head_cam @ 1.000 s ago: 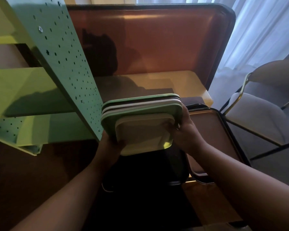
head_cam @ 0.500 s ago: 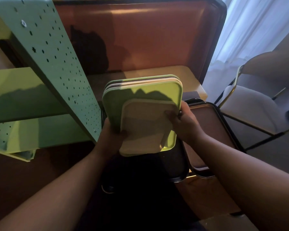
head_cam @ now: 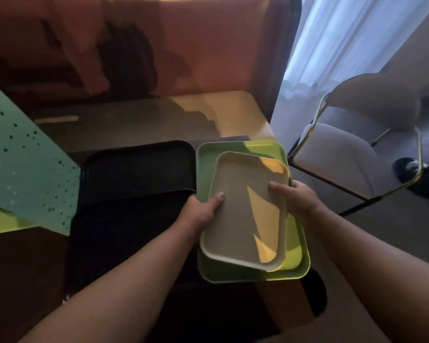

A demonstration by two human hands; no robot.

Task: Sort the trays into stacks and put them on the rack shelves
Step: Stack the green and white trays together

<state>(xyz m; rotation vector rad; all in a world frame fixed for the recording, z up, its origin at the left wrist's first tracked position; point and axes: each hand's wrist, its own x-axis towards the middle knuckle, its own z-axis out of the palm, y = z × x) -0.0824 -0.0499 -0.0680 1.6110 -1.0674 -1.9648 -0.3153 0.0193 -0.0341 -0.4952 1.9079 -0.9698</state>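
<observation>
I hold a stack of trays in both hands, low and to the right of centre. A small beige tray (head_cam: 245, 214) lies on top of a larger green tray (head_cam: 295, 263); any trays under the green one are hidden. My left hand (head_cam: 201, 211) grips the stack's left edge with its thumb on the beige tray. On the right edge my right hand (head_cam: 297, 199) holds the stack, thumb also on the beige tray. The green perforated rack (head_cam: 27, 174) stands at the left, apart from the stack.
Black trays (head_cam: 136, 169) lie on the table left of the stack and under my arms. A large brown panel (head_cam: 208, 45) stands upright behind. A grey chair with a brass frame (head_cam: 352, 149) stands at the right by a white curtain (head_cam: 344, 38).
The stack has dropped from an upright tilt beside the rack to lying nearly flat, and it has moved right, away from the rack. The view has tipped downward.
</observation>
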